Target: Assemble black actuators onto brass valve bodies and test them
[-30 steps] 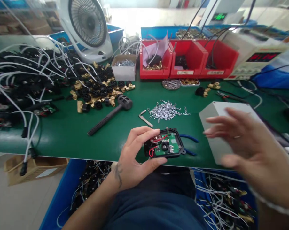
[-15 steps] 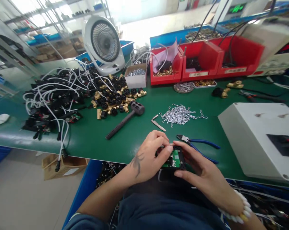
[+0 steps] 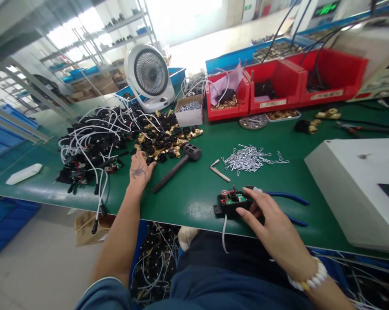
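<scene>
My right hand (image 3: 272,219) grips the right end of a small open black housing (image 3: 235,206) at the table's front edge. Inside the housing show a green circuit board and red wires, and a white cable (image 3: 225,234) hangs from it over the edge. My left hand (image 3: 140,168) is stretched out to the near left side of a pile of brass fittings (image 3: 164,142) with black caps. Its thumb and fingers close around a black-capped brass fitting (image 3: 150,160), mostly hidden by the hand. Blue-handled cutters (image 3: 288,197) lie partly behind my right hand.
A black mallet (image 3: 177,167) and a small angled metal tool (image 3: 219,172) lie mid-table, beside a heap of metal clips (image 3: 246,158). Black parts with white cables (image 3: 91,137) are piled left. Red bins (image 3: 275,103) and a fan (image 3: 151,75) stand behind. A grey box (image 3: 356,193) stands right.
My left hand has left the housing and moved left to the brass fittings. My right hand keeps the housing, now tilted lower at the table edge. The view has shifted leftward.
</scene>
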